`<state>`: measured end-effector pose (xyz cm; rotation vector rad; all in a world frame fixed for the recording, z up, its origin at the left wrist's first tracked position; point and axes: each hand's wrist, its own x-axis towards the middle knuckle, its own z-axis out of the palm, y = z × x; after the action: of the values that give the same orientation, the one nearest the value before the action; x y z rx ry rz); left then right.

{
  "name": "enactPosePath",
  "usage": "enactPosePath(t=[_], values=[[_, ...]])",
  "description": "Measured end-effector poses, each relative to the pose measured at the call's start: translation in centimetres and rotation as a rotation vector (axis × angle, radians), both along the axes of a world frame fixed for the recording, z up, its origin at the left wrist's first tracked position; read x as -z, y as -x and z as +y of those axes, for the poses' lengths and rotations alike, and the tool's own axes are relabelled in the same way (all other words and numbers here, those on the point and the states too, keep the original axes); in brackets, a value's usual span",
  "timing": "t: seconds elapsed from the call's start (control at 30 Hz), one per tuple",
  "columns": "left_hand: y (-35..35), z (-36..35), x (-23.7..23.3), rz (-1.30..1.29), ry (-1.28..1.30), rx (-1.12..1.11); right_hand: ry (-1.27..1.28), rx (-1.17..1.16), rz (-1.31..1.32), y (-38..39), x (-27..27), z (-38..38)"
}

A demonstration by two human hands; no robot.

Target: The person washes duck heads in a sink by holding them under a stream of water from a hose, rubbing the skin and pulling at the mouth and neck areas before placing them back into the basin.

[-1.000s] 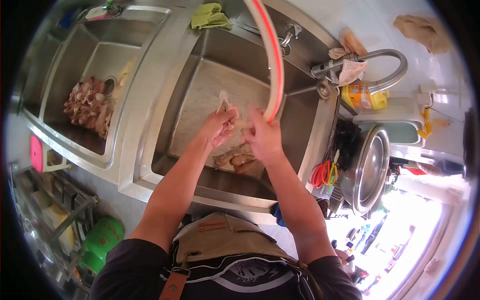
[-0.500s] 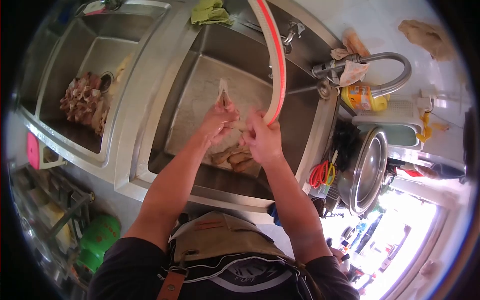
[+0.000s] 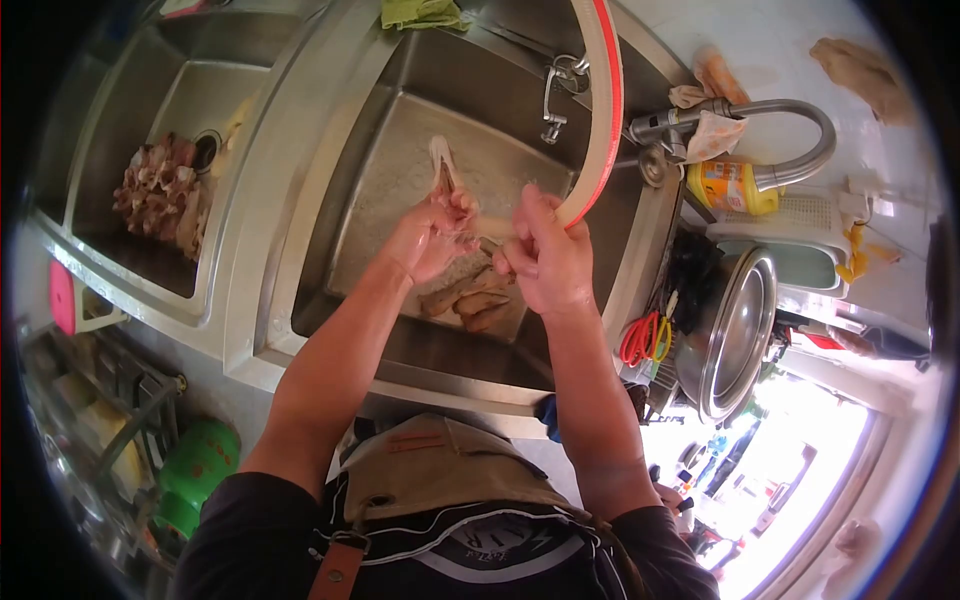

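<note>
Head view: the main risk is a slipping workpiece. Water is running between the left grip [image 3: 425,242] and the right grip [image 3: 548,252], so the wet meat piece [image 3: 442,165] could slide out of the fingers and drop into the sink basin [image 3: 400,125]. A second fault is possible at the hose [image 3: 608,110]: it is arching high above the right grip, and its weight or water pressure could twist the outlet and throw spray over the rim — a loose hold would be the likely cause.

Grip state: the left grip is pinching the near end of the meat piece; the right grip is closing its fingers around the hose, just behind the outlet.

Position: the meat piece is projecting forward from the left grip, its pale tip pointing away from the person. Loose meat pieces [image 3: 482,308] are lying on the basin floor, nearer the person than both grips. A meat pile [image 3: 158,190] is resting in the second basin [image 3: 205,85] — well left of the left grip.
</note>
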<state>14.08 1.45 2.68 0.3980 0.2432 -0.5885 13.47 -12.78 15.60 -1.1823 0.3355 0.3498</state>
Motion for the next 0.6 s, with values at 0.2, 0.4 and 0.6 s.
enactPosePath(t=[0.2,0.4,0.6], values=[[-0.4,0.1,2.4,0.087,-0.198,0.003,0.036,-0.112,0.063,0.9,1.3,0.8],[1.9,-0.7,2.2,-0.009,-0.608,-0.031,0.069,0.024,0.138,0.0,2.9,1.0],[3.5,-0.8,2.9,0.114,-0.454,0.041,0.048,0.1,0.169,-0.8,7.3,2.8]])
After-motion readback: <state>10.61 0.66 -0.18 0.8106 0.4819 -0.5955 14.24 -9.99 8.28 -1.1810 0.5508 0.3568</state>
